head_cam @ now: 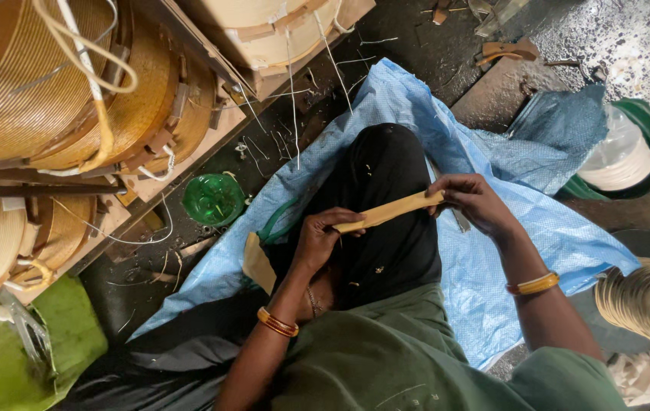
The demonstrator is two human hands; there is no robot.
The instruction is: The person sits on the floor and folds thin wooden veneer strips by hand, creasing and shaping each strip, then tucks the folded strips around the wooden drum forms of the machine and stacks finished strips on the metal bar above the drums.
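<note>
Both hands, left hand (pixel 317 240) and right hand (pixel 471 199), pinch the tan paper strip (pixel 390 211) ends closed at frame centre; uneven pulling could tear or crease it.

A strip (pixel 390 211) spans between 2 hands: the left hand (pixel 317 240) grips its left end, the right hand (pixel 473 199) its right end, both above a lap cloth (pixel 386 205). Under the lap lies a sheet (pixel 492 259), spread on the floor (pixel 431 46). A bowl (pixel 213 199) sits left of the sheet. Coils (pixel 51 84) stand far left on boards. A spool (pixel 629 148) lies right of the sheet, a card (pixel 258 262) near the left hand.
</note>
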